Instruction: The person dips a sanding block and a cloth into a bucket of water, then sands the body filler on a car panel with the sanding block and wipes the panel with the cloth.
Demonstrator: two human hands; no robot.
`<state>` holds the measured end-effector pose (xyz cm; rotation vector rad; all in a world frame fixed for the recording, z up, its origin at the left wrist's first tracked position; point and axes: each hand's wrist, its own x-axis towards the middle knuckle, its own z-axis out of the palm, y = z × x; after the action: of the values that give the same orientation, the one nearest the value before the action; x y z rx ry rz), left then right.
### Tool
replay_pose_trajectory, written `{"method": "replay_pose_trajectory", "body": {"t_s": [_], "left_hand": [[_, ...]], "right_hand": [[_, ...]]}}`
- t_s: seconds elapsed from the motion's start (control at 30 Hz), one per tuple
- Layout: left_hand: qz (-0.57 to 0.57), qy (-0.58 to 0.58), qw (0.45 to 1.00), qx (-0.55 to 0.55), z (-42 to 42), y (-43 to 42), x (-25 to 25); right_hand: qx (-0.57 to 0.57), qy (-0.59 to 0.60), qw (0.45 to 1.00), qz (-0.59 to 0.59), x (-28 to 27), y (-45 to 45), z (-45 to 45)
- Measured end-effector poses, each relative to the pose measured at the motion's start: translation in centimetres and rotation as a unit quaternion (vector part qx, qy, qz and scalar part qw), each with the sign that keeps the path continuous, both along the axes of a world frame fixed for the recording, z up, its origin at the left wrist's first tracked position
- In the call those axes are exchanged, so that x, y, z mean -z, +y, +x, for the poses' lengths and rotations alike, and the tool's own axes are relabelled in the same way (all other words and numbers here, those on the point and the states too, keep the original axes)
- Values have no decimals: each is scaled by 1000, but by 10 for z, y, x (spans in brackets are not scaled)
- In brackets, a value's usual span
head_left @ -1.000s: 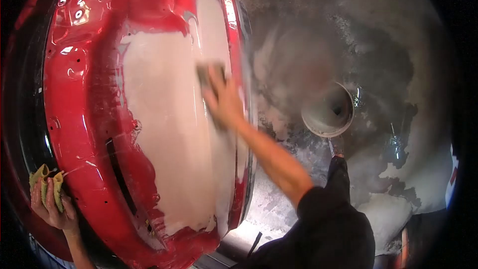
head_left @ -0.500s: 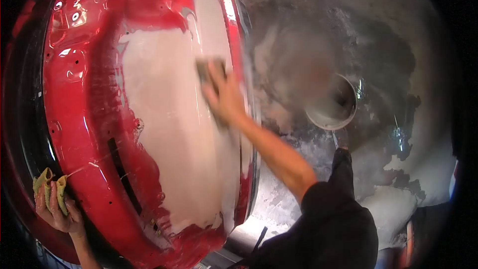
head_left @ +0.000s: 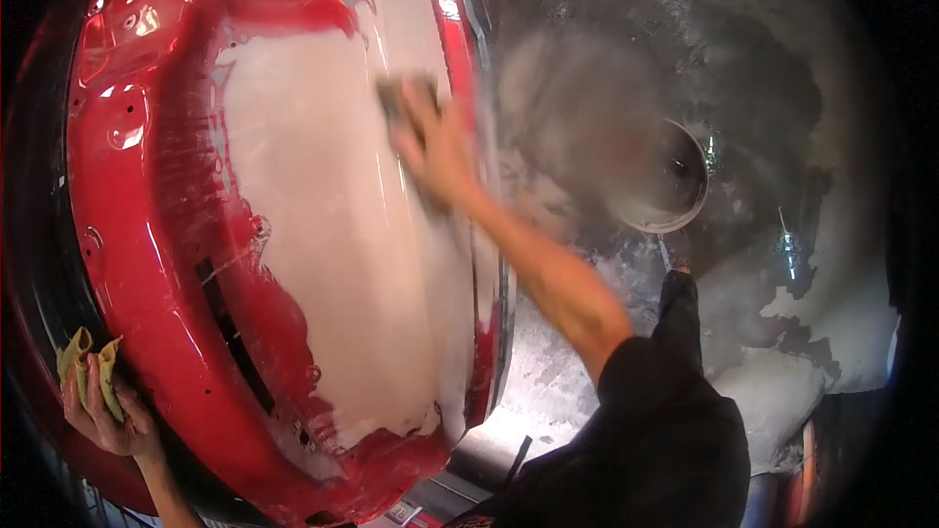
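Observation:
A red car body panel [head_left: 112, 235] fills the left half, with a large beige, matt filler patch [head_left: 303, 156] on it. On the patch's right part lies my right hand [head_left: 437, 152], its fingers over a dark, flat block [head_left: 396, 98], slightly blurred. At the lower left, my left hand [head_left: 112, 420] holds a folded yellow-green cloth [head_left: 73, 357] between its fingers, beside the panel's dark outer edge.
A round bucket [head_left: 690, 176] stands on the wet, stained grey floor [head_left: 753, 68] right of the panel. My foot [head_left: 678, 264] is just below it. A small shiny object or reflection [head_left: 788, 249] shows on the floor farther right. A dark slot [head_left: 235, 332] runs through the red panel.
My right hand has moved up along the patch with the block. The view has shifted a little, so the panel sits farther left and the bucket higher. My left hand keeps the cloth.

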<state>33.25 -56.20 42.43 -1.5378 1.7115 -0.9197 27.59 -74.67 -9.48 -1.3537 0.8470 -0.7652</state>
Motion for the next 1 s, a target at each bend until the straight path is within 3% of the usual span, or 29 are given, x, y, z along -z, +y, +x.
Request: {"method": "replay_pose_trajectory", "body": {"t_s": [0.1, 0.2, 0.3, 0.37, 0.47, 0.57, 0.63, 0.67, 0.73, 0.83, 0.9, 0.93, 1.0], "left_hand": [[8, -10, 1000, 7, 0, -1, 0], [1, 6, 1000, 11, -5, -6, 3], [-10, 3, 1000, -9, -6, -3, 6], [-1, -9, 1000, -6, 0, 4, -3], [14, -20, 1000, 4, -1, 0, -2], [4, 20, 1000, 14, 1, -3, 1], [10, 14, 1000, 24, 3, 0, -2], [17, 8, 1000, 24, 4, 0, -4], [16, -5, 1000, 23, 8, 0, -4], [12, -10, 1000, 0, 5, 6, -7], [22, -19, 1000, 11, 5, 2, -5], [20, -16, 1000, 13, 4, 1, -4], [14, 8, 999, 29, 9, -1, -5]], "right_hand": [[-28, -38, 998, -41, -11, 157, -87], [0, -66, 998, -12, -28, 166, -97], [26, 0, 1000, -13, -13, 43, -16], [103, 3, 994, -35, -9, -60, 41], [74, 1, 997, -6, -11, -71, 39], [-2, -25, 1000, 2, -22, 65, -38], [16, -42, 996, -80, -17, 162, -83], [12, -40, 997, -65, -21, 165, -86], [6, -39, 998, -45, -18, 162, -79], [49, -30, 998, -1, -1, 23, 11], [81, 14, 995, -51, -15, -74, 39], [37, 27, 999, -14, -22, -90, 38], [39, 14, 999, -26, -11, -32, 23]]}}
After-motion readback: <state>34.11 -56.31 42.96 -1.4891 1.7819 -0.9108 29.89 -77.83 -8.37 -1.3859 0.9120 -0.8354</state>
